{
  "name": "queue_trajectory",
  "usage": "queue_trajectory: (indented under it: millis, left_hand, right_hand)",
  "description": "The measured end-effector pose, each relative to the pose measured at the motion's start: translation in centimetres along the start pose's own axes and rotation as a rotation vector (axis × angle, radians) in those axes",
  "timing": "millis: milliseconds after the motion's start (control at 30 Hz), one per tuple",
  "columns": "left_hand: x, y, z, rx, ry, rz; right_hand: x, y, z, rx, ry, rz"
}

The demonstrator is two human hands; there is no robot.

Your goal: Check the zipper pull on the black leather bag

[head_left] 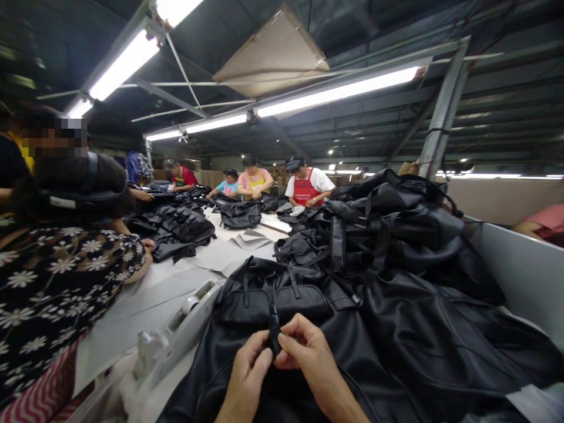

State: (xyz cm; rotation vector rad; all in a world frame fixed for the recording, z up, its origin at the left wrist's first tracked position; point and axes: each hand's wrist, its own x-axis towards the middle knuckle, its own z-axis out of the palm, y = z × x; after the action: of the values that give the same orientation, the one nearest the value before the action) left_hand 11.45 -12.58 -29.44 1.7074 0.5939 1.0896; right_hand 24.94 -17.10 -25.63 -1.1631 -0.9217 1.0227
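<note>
A black leather-look backpack (291,302) lies in front of me, with two flapped front pockets and thin straps. Down its middle runs a narrow strap with a glossy black buckle (274,329) at its lower part. My left hand (250,367) grips the buckle's lower end from the left, thumb and fingers closed. From the right, my right hand (306,346) pinches the same buckle strap between thumb and fingertips. The fingers partly cover the buckle, so I cannot tell whether it is fastened.
More black bags (388,223) are heaped at the right, beside a pale partition (515,264). A white machine part (185,311) stands left of my backpack. A co-worker in a flowered top (66,282) sits close at left. Several others work across the white table (211,255).
</note>
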Motion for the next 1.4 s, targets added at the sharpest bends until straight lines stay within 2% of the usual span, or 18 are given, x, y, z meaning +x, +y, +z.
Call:
queue_trajectory:
  millis: [200,333,567,700,800,967,1067,1200,1400]
  left_hand:
    - [0.5,-0.2,-0.1,-0.110,-0.051,-0.038]
    - [0.4,-0.3,-0.1,-0.052,-0.076,-0.046]
    - [-0.4,-2.1,0.2,0.219,0.058,-0.014]
    - [-0.6,-3.2,0.3,0.275,0.088,-0.052]
    - [-0.5,-2.9,0.3,0.246,0.102,-0.052]
    - [-0.3,-1.4,0.5,0.194,0.106,-0.014]
    - [-0.1,-0.9,0.6,0.176,0.124,0.000]
    - [-0.1,-1.1,0.4,0.161,0.109,-0.006]
    - [-0.4,-2.1,-0.3,0.212,0.093,-0.025]
  right_hand:
    - [0.1,0.1,0.0,0.042,-0.004,-0.001]
    - [0.1,0.2,-0.1,0.047,0.006,0.001]
    - [0.1,0.3,-0.1,0.035,0.003,0.015]
    - [0.0,0.2,-0.1,0.029,-0.025,0.002]
    - [-0.1,0.0,-0.1,0.002,-0.048,-0.030]
    - [-0.1,0.3,-0.1,-0.040,-0.102,-0.071]
    - [0.0,0.7,-0.1,-0.091,-0.073,-0.109]
    - [0.2,0.9,0.0,-0.157,-0.015,-0.171]
    - [0.5,0.8,-0.3,-0.082,0.003,-0.137]
